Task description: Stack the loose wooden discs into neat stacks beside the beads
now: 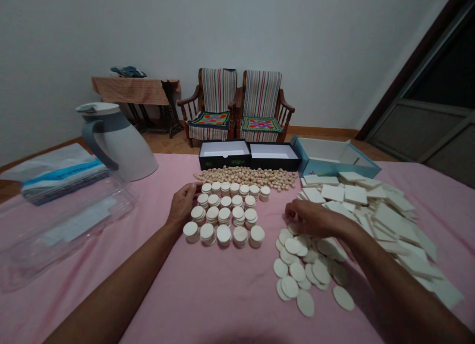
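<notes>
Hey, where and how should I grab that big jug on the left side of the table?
Take the jug by its dark loop handle. The handle bows out from the jug's left side, towards the near edge, so I'd bring the left hand in from the left. The jug stands upright, wide at the base, and should lift steadily.

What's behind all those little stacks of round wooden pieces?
Behind the stacks lies a pile of small wooden balls, then two open black boxes. Their front walls hide the lower insides, so I can't tell what's down there.
</notes>
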The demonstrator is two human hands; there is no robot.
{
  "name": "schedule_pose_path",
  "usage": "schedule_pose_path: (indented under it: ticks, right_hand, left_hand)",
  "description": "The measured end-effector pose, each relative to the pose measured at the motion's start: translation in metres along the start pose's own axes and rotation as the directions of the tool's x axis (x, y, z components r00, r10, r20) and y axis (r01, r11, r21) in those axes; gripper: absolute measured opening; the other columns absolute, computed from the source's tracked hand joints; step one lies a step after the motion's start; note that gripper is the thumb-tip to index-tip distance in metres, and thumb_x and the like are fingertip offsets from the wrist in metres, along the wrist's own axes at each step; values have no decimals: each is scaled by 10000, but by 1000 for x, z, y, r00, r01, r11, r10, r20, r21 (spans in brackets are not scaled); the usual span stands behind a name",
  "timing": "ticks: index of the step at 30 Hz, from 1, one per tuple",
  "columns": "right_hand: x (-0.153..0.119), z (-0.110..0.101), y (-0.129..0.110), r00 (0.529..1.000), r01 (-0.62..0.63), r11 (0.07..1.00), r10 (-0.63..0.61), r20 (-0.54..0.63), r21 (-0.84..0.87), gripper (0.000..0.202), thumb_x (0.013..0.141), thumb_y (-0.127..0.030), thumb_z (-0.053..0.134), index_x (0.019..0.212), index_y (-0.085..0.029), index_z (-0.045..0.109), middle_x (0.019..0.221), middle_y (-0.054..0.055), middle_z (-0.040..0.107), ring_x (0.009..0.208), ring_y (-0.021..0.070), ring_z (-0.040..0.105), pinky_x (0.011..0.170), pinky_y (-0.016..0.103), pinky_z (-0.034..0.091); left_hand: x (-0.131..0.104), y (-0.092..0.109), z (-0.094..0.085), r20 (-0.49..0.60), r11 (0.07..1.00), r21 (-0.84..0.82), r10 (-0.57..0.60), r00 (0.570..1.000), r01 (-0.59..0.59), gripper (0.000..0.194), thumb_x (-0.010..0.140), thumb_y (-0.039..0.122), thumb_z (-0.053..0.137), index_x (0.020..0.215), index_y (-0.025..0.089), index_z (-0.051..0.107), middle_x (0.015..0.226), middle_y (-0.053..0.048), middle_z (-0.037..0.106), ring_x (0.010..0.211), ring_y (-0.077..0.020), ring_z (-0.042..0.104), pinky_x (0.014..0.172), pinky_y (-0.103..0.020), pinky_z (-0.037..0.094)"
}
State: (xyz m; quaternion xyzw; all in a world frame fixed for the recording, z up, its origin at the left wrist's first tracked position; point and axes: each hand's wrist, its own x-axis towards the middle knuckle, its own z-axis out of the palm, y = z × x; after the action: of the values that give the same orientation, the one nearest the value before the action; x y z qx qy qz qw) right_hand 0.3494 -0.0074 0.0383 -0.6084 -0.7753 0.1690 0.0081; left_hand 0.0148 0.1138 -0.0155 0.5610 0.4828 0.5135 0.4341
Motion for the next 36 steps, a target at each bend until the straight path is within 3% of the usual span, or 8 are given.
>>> schedule_pose_path:
  ticks: [5, 12, 18, 23, 28, 31, 36]
  right_hand:
    - [-12, 13, 0, 997, 73, 997, -73, -38, -7, 272, 710, -66, 483, 907, -195, 621, 917, 61, 612, 804, 171, 552, 670, 255, 364]
    - [9, 22, 7, 988, 14, 996, -1, -154, 83, 234, 673, -53, 521, 820, -180, 653, 798, 44, 625, 718, 163, 542, 624, 243, 363]
    - [18, 23, 13, 930, -39, 977, 112, -349, 208, 239, 764, -117, 523, 986, -160, 600, 927, 65, 603, 752, 147, 557, 665, 243, 405]
    - [19, 37, 7, 931, -90, 988, 128, -343, 123, 236, 719, -226, 627, 942, -160, 588, 865, 49, 581, 757, 166, 527, 654, 259, 363]
    - [19, 44, 0, 929, -150, 985, 171, -327, 91, 163, 739, -241, 595, 881, -160, 600, 837, 47, 559, 734, 156, 506, 638, 256, 325]
    - [24, 39, 0, 922, -104, 989, 136, -362, 106, 179, 719, -199, 582, 894, -164, 600, 844, 48, 568, 751, 161, 509, 649, 256, 340]
    - [47, 18, -3, 848, 99, 976, 19, -530, 194, 229, 696, -156, 562, 922, -184, 575, 927, 49, 599, 842, 177, 532, 713, 270, 394]
  left_hand:
    - [0, -2, -1, 10, 1000, 13, 6, 1000, -6, 460, 794, 530, 519, 999, 140, 649, 1051, -112, 686, 932, -237, 636, 835, -364, 496]
    - [0, -1, -1, 15, 1000, 24, 2, 1000, -2, 498, 786, 563, 511, 1005, 137, 648, 1044, -113, 689, 925, -231, 645, 807, -333, 505]
    - [1, -2, -2, 14, 999, 32, -13, 1000, 13, 492, 784, 560, 519, 1015, 146, 652, 1036, -108, 691, 905, -232, 647, 786, -335, 507]
    - [2, -5, -2, 9, 1000, -2, -21, 1000, 21, 473, 776, 554, 539, 990, 150, 656, 1018, -103, 694, 918, -236, 644, 796, -340, 500]
    - [2, -4, -1, 4, 1000, -5, -8, 1000, 8, 491, 767, 576, 541, 977, 148, 655, 1019, -103, 694, 940, -240, 640, 804, -337, 499]
    - [1, -3, -2, 1, 1000, 11, -4, 1000, 4, 511, 767, 586, 533, 982, 138, 649, 1035, -115, 688, 912, -237, 643, 802, -343, 501]
    - [0, -1, -2, -5, 1000, 28, 1, 1000, -1, 526, 754, 601, 535, 975, 138, 650, 1020, -117, 691, 887, -234, 646, 785, -342, 505]
